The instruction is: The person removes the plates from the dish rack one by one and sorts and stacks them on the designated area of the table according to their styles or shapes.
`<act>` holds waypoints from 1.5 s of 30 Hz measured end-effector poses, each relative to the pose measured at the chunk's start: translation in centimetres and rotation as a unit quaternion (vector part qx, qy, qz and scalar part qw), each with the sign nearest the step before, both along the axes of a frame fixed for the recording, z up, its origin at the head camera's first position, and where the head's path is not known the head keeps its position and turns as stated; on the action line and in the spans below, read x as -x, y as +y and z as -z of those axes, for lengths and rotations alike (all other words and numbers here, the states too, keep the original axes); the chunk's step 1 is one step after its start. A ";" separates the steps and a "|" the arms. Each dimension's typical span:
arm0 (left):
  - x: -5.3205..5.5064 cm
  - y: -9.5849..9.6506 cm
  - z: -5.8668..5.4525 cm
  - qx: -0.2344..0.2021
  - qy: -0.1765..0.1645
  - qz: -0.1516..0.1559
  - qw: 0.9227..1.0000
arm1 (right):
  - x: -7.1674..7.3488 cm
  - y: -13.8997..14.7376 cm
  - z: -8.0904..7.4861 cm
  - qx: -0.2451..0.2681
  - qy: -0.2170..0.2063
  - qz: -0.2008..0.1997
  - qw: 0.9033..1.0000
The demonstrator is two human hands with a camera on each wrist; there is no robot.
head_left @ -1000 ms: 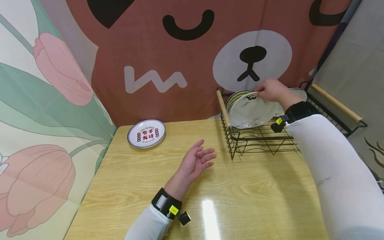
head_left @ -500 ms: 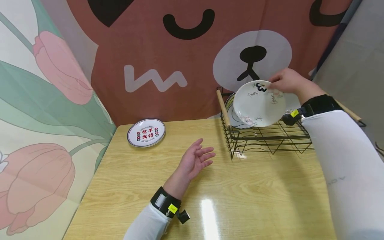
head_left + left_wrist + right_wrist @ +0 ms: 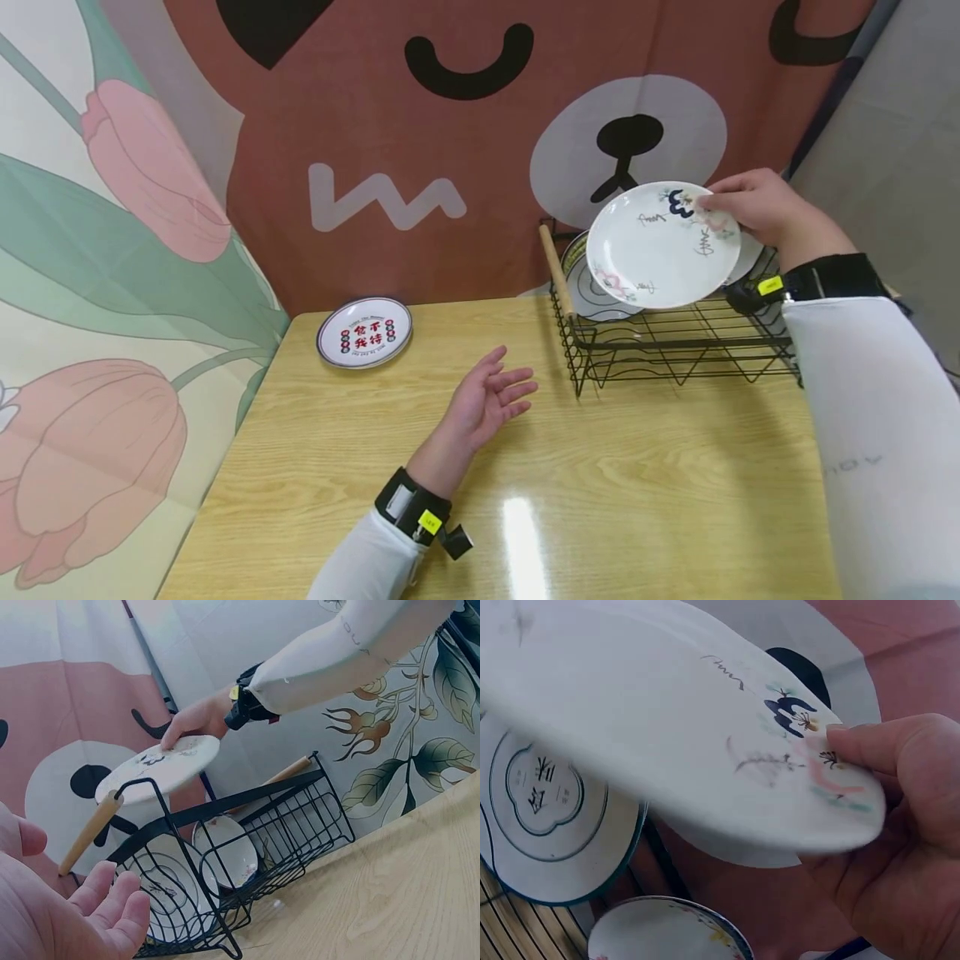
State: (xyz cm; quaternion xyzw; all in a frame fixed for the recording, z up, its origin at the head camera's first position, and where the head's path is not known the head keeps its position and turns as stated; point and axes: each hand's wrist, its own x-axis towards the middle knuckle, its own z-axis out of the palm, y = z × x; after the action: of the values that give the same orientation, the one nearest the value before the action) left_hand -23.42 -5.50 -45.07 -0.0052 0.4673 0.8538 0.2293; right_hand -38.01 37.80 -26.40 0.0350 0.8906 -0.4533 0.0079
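Note:
My right hand [image 3: 772, 212] pinches the right rim of a white plate [image 3: 652, 250] painted with flowers and dark lettering, thumb on its face. The plate is tilted above the black wire dish rack [image 3: 667, 342], as the left wrist view [image 3: 180, 761] also shows. Behind and below it, a plate with ring lines [image 3: 555, 802] and a smaller flowered dish [image 3: 667, 930] stand in the rack. My left hand [image 3: 487, 400] is held over the table left of the rack, palm up, fingers loosely spread and holding nothing.
A white plate with red characters [image 3: 365, 333] and a dark rim lies flat at the table's back left. The rack has wooden handles [image 3: 557, 271] at its ends. A printed cloth [image 3: 375, 250] hangs behind the wooden table [image 3: 600, 475].
My right hand has lifted the flowered plate up out of the rack and drawn it right and nearer, turning its face upward. The left hand has stayed in place.

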 end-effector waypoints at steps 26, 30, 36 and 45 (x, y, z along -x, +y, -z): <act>-0.2 -1.8 -1.2 0.019 0.027 -0.021 0.999 | -6.9 -4.6 6.2 0.432 0.047 -0.022 0.900; -0.4 -2.0 -1.7 0.019 0.035 -0.021 0.999 | -8.4 -6.0 7.1 0.438 0.047 -0.038 0.897; -0.4 -2.2 -2.2 0.022 0.056 -0.026 0.998 | -10.5 -8.1 8.8 0.464 0.046 -0.084 0.881; -1.4 -2.4 -3.7 0.019 0.109 -0.037 0.993 | -12.9 -11.1 10.7 0.479 0.045 -0.103 0.871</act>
State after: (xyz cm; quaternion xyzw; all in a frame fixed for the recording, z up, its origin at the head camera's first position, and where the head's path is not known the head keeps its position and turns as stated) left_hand -22.01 -7.91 -41.36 0.0658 0.5052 0.8482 0.1450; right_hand -25.12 26.72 -37.08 -0.0859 0.5624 -0.8218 0.0303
